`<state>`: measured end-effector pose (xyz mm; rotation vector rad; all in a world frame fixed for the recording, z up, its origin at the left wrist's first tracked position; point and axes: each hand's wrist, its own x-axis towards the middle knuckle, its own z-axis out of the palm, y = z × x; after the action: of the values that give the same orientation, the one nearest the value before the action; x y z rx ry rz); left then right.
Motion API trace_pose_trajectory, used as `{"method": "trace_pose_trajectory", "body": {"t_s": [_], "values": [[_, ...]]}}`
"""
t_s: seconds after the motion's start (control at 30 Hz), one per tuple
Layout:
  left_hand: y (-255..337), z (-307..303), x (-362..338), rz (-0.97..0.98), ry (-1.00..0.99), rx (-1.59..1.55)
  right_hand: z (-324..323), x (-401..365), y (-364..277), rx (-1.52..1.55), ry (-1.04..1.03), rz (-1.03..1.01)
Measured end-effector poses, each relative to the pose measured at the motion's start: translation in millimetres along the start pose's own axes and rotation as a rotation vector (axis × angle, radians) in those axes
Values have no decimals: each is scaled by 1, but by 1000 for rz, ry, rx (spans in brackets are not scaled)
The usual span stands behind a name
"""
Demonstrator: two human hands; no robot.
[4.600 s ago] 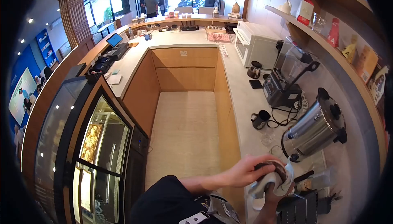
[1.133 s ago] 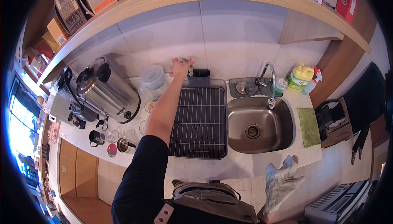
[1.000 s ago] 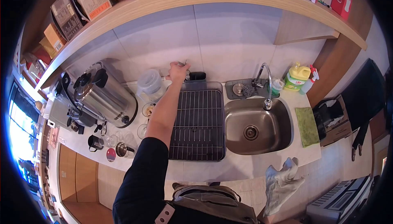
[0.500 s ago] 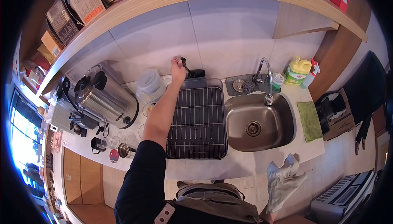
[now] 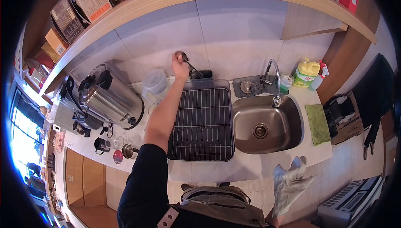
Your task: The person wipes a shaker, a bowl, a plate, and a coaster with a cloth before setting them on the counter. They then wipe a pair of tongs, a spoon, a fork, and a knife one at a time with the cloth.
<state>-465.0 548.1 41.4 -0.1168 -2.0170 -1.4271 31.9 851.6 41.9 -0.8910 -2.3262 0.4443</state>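
My left hand (image 5: 179, 66) reaches over the back of the black dish rack (image 5: 201, 119), its fingers closed round a dark long-handled utensil (image 5: 191, 68). The utensil slants down to the right, its lower end at the black utensil holder (image 5: 202, 75) by the wall. What kind of utensil it is I cannot tell. Low on the right, a greyish-white cloth (image 5: 288, 186) is gripped in my right hand (image 5: 276, 221), most of which the cloth covers.
Right of the rack lies a steel sink (image 5: 267, 123) with a curved faucet (image 5: 275, 78). A green cloth (image 5: 318, 124), yellow jug (image 5: 306, 73) and spray bottle (image 5: 320, 77) stand beyond. Leftward are a steel urn (image 5: 110, 98), clear pitcher (image 5: 154, 83), glasses and a black mug (image 5: 102, 145). A shelf overhangs.
My left hand has risen slightly and moved a little left relative to the holder, tilting the utensil more. The view has shifted slightly. My right hand keeps its cloth in place.
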Motion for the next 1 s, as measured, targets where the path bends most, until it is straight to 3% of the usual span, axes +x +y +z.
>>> {"method": "trace_pose_trajectory", "body": {"t_s": [0.07, 0.2, 0.4, 0.5, 0.57, 0.67, 0.73, 0.77, 0.8, 0.83, 0.87, 0.93, 1.0], "values": [[-6, 4, 17, 70, 27, -226, 1, -1, -3, 26, -7, 19], [2, 0, 37, 73, 9, -252, -4, 1, -17, 251, -9, 122], [63, -35, 49, 101, 8, -498, -1, 3, -29, 477, -34, 221], [80, -61, 45, 181, -96, -527, 8, 2, -30, 558, -33, 172], [99, -75, 31, 60, -215, -706, 16, 5, -31, 853, -57, 248], [152, -95, -20, -193, -393, -819, 43, 17, -14, 1280, -326, 400], [180, -107, -57, -372, -641, -867, 54, 20, -46, 1495, -366, 528], [166, -103, -79, -320, -867, -1279, 52, 27, -71, 1747, -646, 541], [177, -105, -104, -402, -965, -1053, 44, 33, -93, 1979, -950, 554], [187, -103, -130, -387, -1102, -1252, 38, 35, -118, 2098, -1139, 574], [201, -107, -151, -467, -1151, -1078, 33, 29, -140, 2128, -1276, 606], [211, -105, -167, -373, -1248, -843, 34, 17, -160, 2031, -1476, 626], [213, -110, -169, -283, -1224, -712, 87, 3, -123, 1498, -1503, 573]]}}
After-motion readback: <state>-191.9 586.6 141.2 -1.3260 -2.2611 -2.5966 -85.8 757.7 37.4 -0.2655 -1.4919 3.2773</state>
